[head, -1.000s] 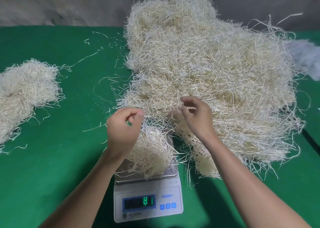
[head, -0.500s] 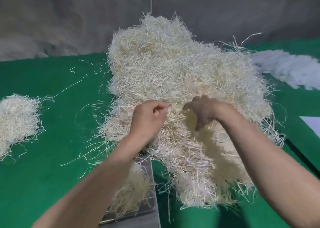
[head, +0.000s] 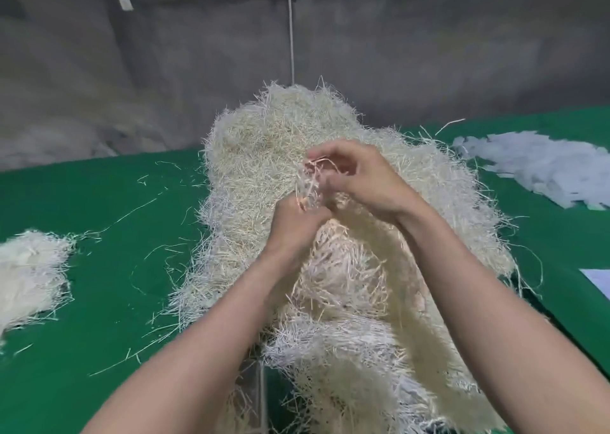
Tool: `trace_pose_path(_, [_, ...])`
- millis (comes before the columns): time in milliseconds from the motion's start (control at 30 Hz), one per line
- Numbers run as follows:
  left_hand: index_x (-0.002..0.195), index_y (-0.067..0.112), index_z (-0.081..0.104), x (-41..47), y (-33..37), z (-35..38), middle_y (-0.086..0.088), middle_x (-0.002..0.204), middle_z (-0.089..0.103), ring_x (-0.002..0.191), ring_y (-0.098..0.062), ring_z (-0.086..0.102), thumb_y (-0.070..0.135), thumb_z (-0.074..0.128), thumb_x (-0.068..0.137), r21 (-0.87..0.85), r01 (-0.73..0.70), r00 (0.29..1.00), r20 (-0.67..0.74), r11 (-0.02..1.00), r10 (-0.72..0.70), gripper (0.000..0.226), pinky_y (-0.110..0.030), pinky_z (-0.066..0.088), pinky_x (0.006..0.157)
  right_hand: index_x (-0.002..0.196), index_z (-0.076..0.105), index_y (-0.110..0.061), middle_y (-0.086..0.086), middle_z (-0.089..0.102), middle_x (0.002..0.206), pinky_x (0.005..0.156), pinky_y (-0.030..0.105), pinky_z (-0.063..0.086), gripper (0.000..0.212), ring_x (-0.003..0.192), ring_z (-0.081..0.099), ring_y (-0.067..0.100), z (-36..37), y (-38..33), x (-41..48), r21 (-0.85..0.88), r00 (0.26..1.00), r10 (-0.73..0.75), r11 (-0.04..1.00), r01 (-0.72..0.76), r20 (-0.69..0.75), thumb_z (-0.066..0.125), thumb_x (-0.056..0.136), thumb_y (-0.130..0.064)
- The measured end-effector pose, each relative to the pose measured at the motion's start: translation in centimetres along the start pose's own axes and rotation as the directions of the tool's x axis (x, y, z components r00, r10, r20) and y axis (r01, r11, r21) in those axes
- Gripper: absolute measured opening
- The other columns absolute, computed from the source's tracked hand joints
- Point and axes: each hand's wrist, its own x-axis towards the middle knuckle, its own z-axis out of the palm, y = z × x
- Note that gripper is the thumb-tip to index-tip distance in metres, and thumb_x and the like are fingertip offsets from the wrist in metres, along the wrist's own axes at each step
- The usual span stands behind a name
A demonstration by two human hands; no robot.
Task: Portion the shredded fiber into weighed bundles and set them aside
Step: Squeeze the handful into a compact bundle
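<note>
Heap (head: 260, 156) of pale shredded fiber sits mid-surface (head: 109, 268), on green cloth. Both grips work over the heap's top-centre.

- Left grip (head: 297, 225): fingers curled, pinching the lower end of a small tuft (head: 308, 182).
- Right grip (head: 366, 182): fingers curled round the tuft's upper end, just above the left grip.
- Tuft: cannot tell whether it is still joined to the heap.
- Left of heap, well apart: smaller fiber pile (head: 29, 268), with loose strands between.
- Right of heap: white shreds (head: 534, 166).
</note>
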Motion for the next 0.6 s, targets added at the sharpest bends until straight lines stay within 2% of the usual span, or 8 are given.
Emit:
trace_pose_path(100, [0.135,0.004,0.041,2.0,0.9,-0.7,-0.018,0.128,0.056,0.124,-0.036,0.047,0.015,0.066,0.084,-0.16,0.105,0.983,-0.132,0.982,-0.127,0.058,-0.049,0.033,0.106,0.079,0.055,-0.018,0.0,0.061,0.084,0.072,0.033,0.049,0.023,0.076,0.057,0.014,-1.8,0.9,0.5,0.105,0.92,0.027,0.994,0.016,-0.392,0.058,0.084,0.005])
trace_pose_path(167, [0.128,0.002,0.048,3.0,1.0,-1.2,-0.012,0.123,0.059,0.123,-0.029,0.049,0.015,0.065,0.084,-0.223,0.135,0.975,-0.143,0.965,-0.169,0.05,-0.045,0.036,0.105,0.079,0.047,-0.019,-0.001,0.052,0.078,0.066,0.032,0.046,0.021,0.07,0.049,0.014,-0.8,2.3,0.4,-0.045,0.966,0.023,0.998,-0.036,-0.256,0.067,0.084,-0.021])
trace_pose_path(233, [0.106,0.005,0.06,3.4,1.5,-1.1,-0.003,0.101,0.062,0.104,-0.019,0.06,0.012,0.061,0.086,-0.326,0.173,0.976,-0.072,0.929,-0.207,0.021,-0.032,0.052,0.081,0.089,0.04,-0.023,-0.009,0.045,0.079,0.056,0.023,0.035,0.044,0.066,0.043,0.007,1.5,4.4,0.3,-0.45,0.996,0.087,0.89,-0.07,0.016,0.067,0.075,-0.054])
trace_pose_path(267, [0.099,0.007,0.061,3.6,1.7,-1.0,-0.001,0.094,0.061,0.091,-0.016,0.064,0.011,0.059,0.087,-0.381,0.19,0.974,-0.045,0.905,-0.223,0.014,-0.028,0.052,0.066,0.093,0.037,-0.024,-0.012,0.042,0.079,0.053,0.023,0.029,0.05,0.067,0.042,0.005,2.3,5.5,0.4,-0.617,0.996,0.085,0.785,-0.043,0.039,0.065,0.073,-0.06])
trace_pose_path(333, [0.097,0.006,0.058,3.8,1.8,-1.1,-0.005,0.085,0.061,0.066,-0.016,0.065,0.008,0.055,0.087,-0.465,0.245,0.962,0.007,0.851,-0.273,0.01,-0.025,0.05,0.052,0.098,0.039,-0.023,-0.012,0.047,0.078,0.056,0.024,0.028,0.042,0.069,0.048,0.01,2.4,6.7,1.1,-0.81,0.999,-0.037,0.587,0.011,-0.014,0.066,0.079,-0.049])
trace_pose_path(400, [0.099,0.003,0.053,4.4,1.9,-1.6,-0.013,0.089,0.06,0.072,-0.019,0.064,0.003,0.053,0.084,-0.538,0.297,0.946,0.057,0.789,-0.318,0.014,-0.028,0.053,0.054,0.107,0.046,-0.02,-0.007,0.053,0.079,0.069,0.027,0.035,0.03,0.075,0.052,0.017,1.3,7.9,1.6,-0.894,0.996,-0.084,0.447,0.03,-0.009,0.064,0.085,-0.026])
trace_pose_path(500, [0.095,0.006,0.048,5.1,1.6,-2.9,-0.027,0.092,0.064,0.077,-0.037,0.065,0.0,0.055,0.075,-0.666,0.323,0.935,0.114,0.672,-0.336,0.022,-0.049,0.055,0.055,0.126,0.049,-0.024,-0.003,0.064,0.09,0.09,0.035,0.042,0.04,0.087,0.058,0.02,-0.3,9.8,1.5,-0.946,0.999,0.005,0.322,0.034,0.037,0.056,0.089,-0.01])
trace_pose_path(600, [0.089,0.008,0.048,5.8,0.9,-4.3,-0.025,0.092,0.065,0.083,-0.041,0.065,-0.003,0.052,0.074,-0.757,0.283,0.936,0.085,0.589,-0.341,0.019,-0.064,0.05,0.06,0.132,0.045,-0.027,-0.003,0.065,0.096,0.092,0.037,0.044,0.048,0.094,0.06,0.019,-1.3,11.0,1.0,-0.957,0.996,0.094,0.29,-0.017,0.01,0.055,0.088,-0.009])
